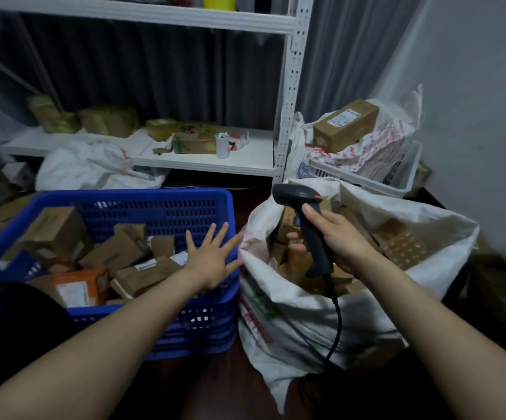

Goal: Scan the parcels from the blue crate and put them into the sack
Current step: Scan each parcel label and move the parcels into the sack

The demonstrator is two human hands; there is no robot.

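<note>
Left hand (212, 259) spread flat, empty, over blue crate (130, 195) edge. Right hand (336, 241) clenched round scanner (309, 225) above sack (321, 313). Parcels (142, 274) jumbled in crate. Likely risks: snagging cable (338, 322) on sack; bagging an unscanned parcel.

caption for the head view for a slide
Left hand spread open over the blue crate of parcels while the right hand grips the scanner above the sack.

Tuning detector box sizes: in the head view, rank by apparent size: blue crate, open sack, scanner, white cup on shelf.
1-2. open sack, blue crate: too alike to rank.
3. scanner, though nearest the camera.
4. white cup.
</note>
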